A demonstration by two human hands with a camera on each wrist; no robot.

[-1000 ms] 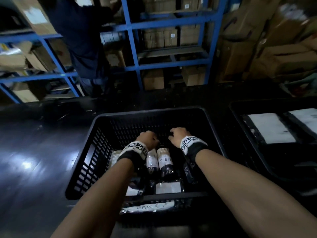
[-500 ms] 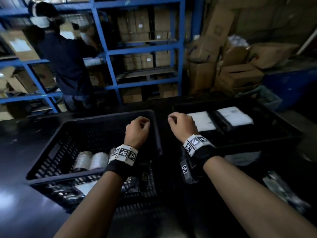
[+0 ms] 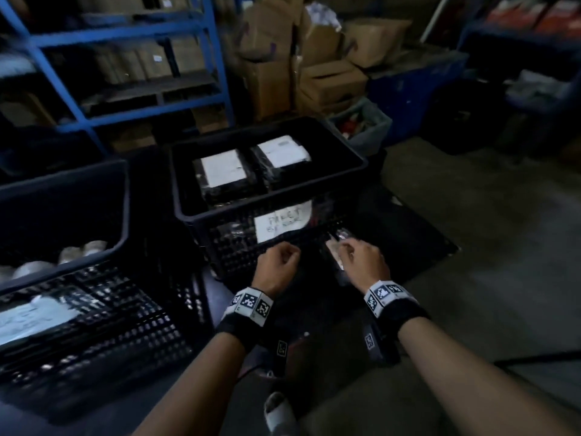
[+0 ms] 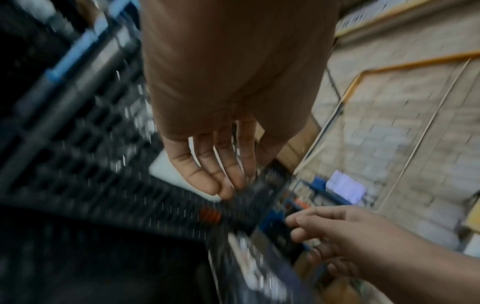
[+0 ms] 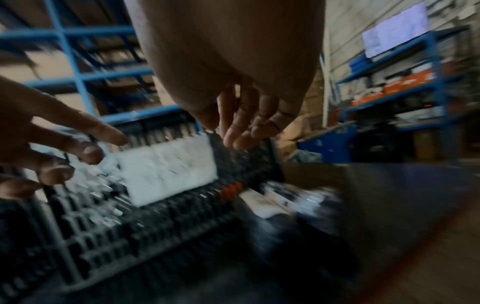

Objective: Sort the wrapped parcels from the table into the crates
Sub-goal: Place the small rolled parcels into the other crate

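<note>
Reaching down in front of the right crate (image 3: 270, 196), both hands go for a wrapped parcel (image 3: 338, 247) that lies on the dark desk (image 3: 418, 234) just beside the crate's front wall; the right hand (image 3: 364, 262) is over the parcel with its fingers bent a little, and the wrist views show its grip loose and holding nothing; the left hand (image 3: 276, 269) is near, a bit to the left, and its grip is loose and empty too; it may be that a fingertip already touches the wrap, but the pictures are too blurry to say.

To do this step well, I think the right hand should come down flat on the shiny wrap and take it by its two long sides, because the plastic looks slippery; the left hand can slide under one end to help; then lift it up over the rim, not drag it against the holes in the wall.

The right crate has two dark parcels (image 3: 248, 171) inside with white labels on top; their print is too small to read; a white paper sign (image 3: 281, 225) on its front has hand writing that seems to start "PAKET"; the left crate (image 3: 94, 309) holds pale rolled parcels (image 3: 81, 250) and has its own white sign (image 3: 31, 319), which I cannot read.
</note>
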